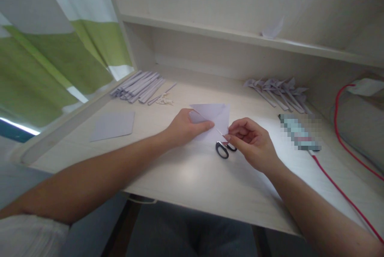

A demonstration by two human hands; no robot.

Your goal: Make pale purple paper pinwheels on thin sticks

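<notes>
We have a pale paper sheet (222,115) near the middle of the desk (180,179), between the left hand (186,129) and the right hand (255,141). The left thumb presses on its face, probably to steady it; the other left fingers are hidden by hand and paper, so we cannot tell how they sit. The right thumb and forefinger come together at the sheet's near right edge, apparently pinching it, while the other right fingers curl loosely, perhaps to leave that pinch free. A thin pale line runs between the thumbs (a folded edge or a fine strip, we cannot tell which).

The scissors (222,151) lie just below the sheet, handles towards us, likely for an easy reach; their blades are out of our sight. A flat paper piece (114,125) lies by the left forearm, seemingly kept within reach. Farther back on the left we see rolled paper sticks (141,87) beside small curled bits (165,99), roughly aligned, we judge, to stay tidy. Sticks with folded paper tops (279,91) lie grouped at the back right, apparently kept apart from the plain ones.
</notes>
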